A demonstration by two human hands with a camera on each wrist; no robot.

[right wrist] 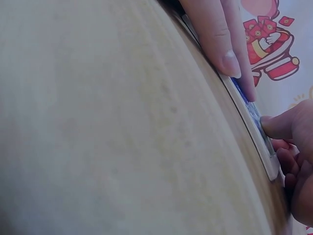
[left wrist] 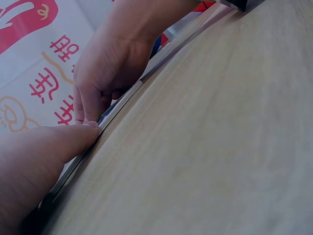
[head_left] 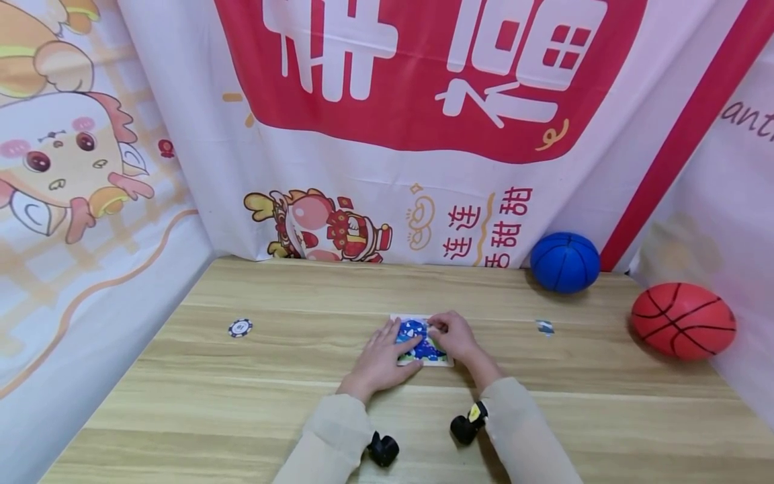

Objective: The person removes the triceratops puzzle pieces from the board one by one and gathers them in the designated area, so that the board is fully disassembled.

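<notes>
A small jigsaw puzzle [head_left: 417,344] with a blue cartoon picture and a pale frame lies on the wooden table. My left hand [head_left: 379,356] rests along its left side, fingers straight, with the thumb at the near edge. At the puzzle's upper right, my right hand [head_left: 455,335] has its fingers curled and pinches what looks like a small puzzle piece, mostly hidden by the fingertips. The right wrist view shows the right thumb [right wrist: 276,126] down at the board's surface. Off to the right lies a loose puzzle piece [head_left: 545,327].
A poker chip [head_left: 240,328] lies on the left of the table [head_left: 290,417]. At the back right sit a blue ball [head_left: 565,263] and a red basketball [head_left: 683,320]. Printed cloth [head_left: 387,161] hangs behind the table and at both sides.
</notes>
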